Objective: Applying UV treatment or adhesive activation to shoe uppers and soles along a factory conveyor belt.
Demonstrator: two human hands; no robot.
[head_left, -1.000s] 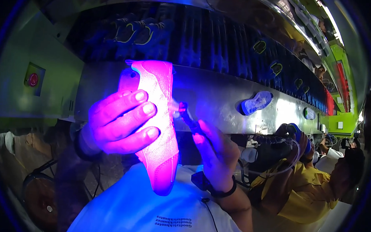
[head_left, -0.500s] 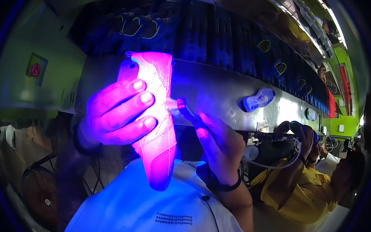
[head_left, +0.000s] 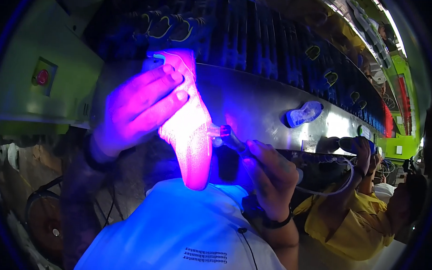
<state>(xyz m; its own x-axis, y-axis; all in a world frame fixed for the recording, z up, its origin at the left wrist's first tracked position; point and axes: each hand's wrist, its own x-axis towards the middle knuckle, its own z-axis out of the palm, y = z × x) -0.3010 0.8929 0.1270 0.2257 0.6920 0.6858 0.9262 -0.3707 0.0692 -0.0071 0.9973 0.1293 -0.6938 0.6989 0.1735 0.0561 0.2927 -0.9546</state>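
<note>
Bathed in pink and violet light, a shoe upper hangs toe-down in front of my chest. My left hand grips it near the heel, fingers lying across its side and the thumb hidden. In my right hand is a brush with a dark handle, pinched between thumb and fingers. Its pale bristle end touches the right-hand edge of the upper, towards the front half. Glare washes out the middle of the upper.
A metal table edge runs beyond my hands, bearing a bluish sole. Behind it, a dark roller conveyor carries several shoe uppers. Left stands a green cabinet with a red button. At right, a co-worker in yellow holds a dark shoe part.
The shoe upper has risen and its toe has swung slightly right. My right hand and the brush have moved down and right, from the upper's middle towards its toe end.
</note>
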